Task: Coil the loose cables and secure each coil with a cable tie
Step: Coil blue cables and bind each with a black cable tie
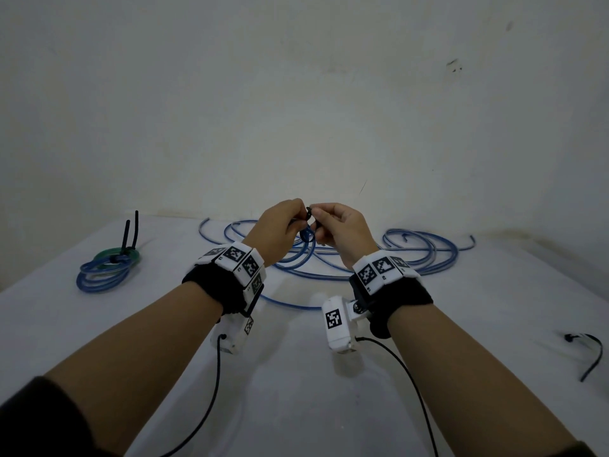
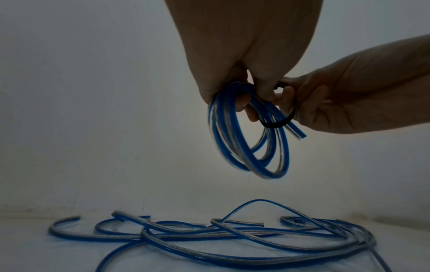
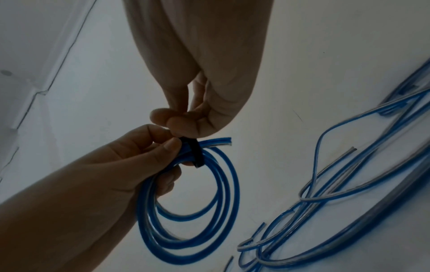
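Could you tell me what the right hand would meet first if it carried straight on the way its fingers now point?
The left hand, most likely. The right hand points leftward, its grip on the black cable tie around the blue coil, fingertips already almost touching the left hand's. Depth is hard to judge.

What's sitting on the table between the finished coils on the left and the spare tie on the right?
Head view: the loose blue cables sprawl between the finished coils and the spare tie, with both raised forearms crossing in front.

Two hands (image 1: 278,225) — three coils (image 1: 107,270), three cable ties (image 1: 585,352)
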Motion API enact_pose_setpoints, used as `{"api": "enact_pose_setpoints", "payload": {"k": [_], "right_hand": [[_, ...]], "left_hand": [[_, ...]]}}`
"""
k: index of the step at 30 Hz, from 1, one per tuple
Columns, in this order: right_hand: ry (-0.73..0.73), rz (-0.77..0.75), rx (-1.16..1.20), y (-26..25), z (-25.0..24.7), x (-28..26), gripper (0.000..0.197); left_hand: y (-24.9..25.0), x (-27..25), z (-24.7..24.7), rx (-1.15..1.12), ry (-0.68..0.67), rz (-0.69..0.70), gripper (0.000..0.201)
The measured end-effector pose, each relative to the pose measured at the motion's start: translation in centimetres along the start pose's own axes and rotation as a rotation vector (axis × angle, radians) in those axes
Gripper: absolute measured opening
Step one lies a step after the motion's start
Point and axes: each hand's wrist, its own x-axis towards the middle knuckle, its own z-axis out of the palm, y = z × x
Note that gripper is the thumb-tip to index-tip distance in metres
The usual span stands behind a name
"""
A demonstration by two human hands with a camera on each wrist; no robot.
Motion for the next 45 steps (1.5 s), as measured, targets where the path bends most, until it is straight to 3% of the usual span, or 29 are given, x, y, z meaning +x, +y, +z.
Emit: {"api": "enact_pose_setpoints", "payload": {"k": [5, 14, 23, 25, 30, 35, 45], "right_hand": [[-0.049, 0.066, 0.037, -0.7, -0.3, -0.3, 0.013], [0.065, 0.197, 0.21, -1.5, -0.6, 0.0, 0.011], [0.329, 0.253, 0.102, -1.0, -1.8, 2.0, 0.021], [0.295, 0.273, 0.082, -0.8, -1.7, 1.8, 0.02], [0.034, 0.243, 0.064, 0.0, -1.6, 0.5, 0.01], [0.03, 0.201, 0.066, 0.0, -0.8, 0.6, 0.011], [0.29, 0.195, -0.139, -0.1, -2.0, 2.5, 0.022]], "left_hand": [[0.1, 0.3, -0.1, -0.004, 0.018, -0.008, 0.007], [0.2, 0.0, -0.1, -0.033, -0.01, 0.02, 0.013], [0.2, -0.6, 0.0, 0.035, -0.132, 0.1, 0.015], [0.3, -0.4, 0.2, 0.058, -0.137, 0.065, 0.017], [-0.2, -0.4, 0.2, 0.053, -0.115, 0.011, 0.022], [-0.1, -0.4, 0.7, 0.075, -0.124, 0.009, 0.014], [0.2, -0.9, 1.2, -0.021, -0.036, 0.189, 0.017]]}}
